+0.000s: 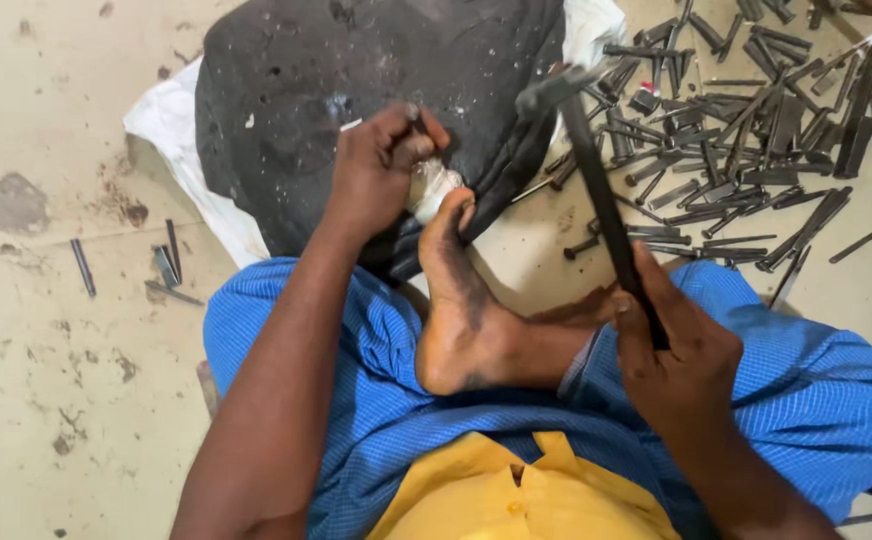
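Left hand [381, 165] of mine is curled tight around a small dark metal piece [414, 118], pinning it upright against the big black stone block [356, 70] in front of me. My right hand [671, 345] is closed fully round the handle of a dark hammer [596, 190], whose head hangs raised above and to the right of the held piece. My bare foot [461, 300] rests with its toes against the block's edge, just beside a scrap of white cloth [434, 185] tucked under my left fist.

I judge the risk plain: my fingers and toes sit very near where the hammer would fall, so a glancing blow could catch knuckle or toe, and a piece struck off-centre could skip out of my grip.

From this one head view, the block sits on a white sheet [171, 125] over a stained, pale floor [36, 350]. A heap of dark metal rods [756, 130] lies to my right, a few strays [166, 265] to my left.
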